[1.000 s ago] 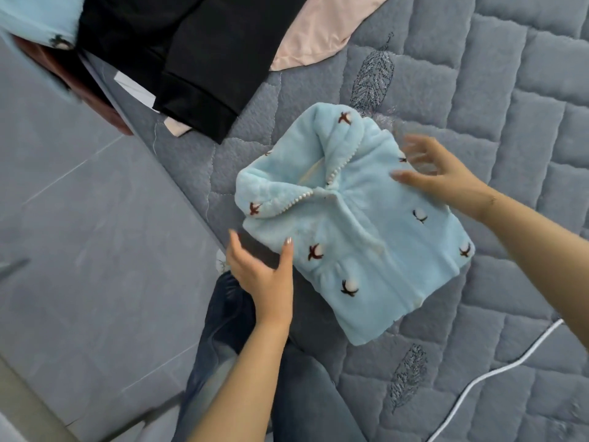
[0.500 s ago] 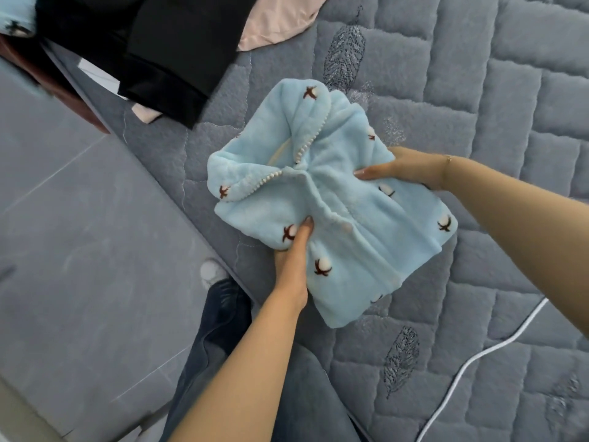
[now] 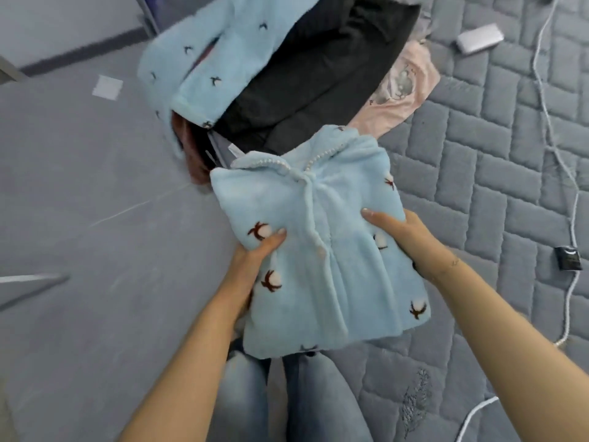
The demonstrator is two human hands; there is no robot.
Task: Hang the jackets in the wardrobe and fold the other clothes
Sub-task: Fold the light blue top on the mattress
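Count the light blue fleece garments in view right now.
2. One folded light blue fleece top is held by the left hand and right hand. Another blue fleece piece lies on the clothes pile; more could be hidden underneath.

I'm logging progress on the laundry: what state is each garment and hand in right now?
Light blue fleece top: folded, held up by both hands.
Left hand: grips its left edge.
Right hand: grips its right side.
Second blue fleece piece: unfolded, draped.
Black garment: unfolded.
Pink garment: unfolded, partly covered.
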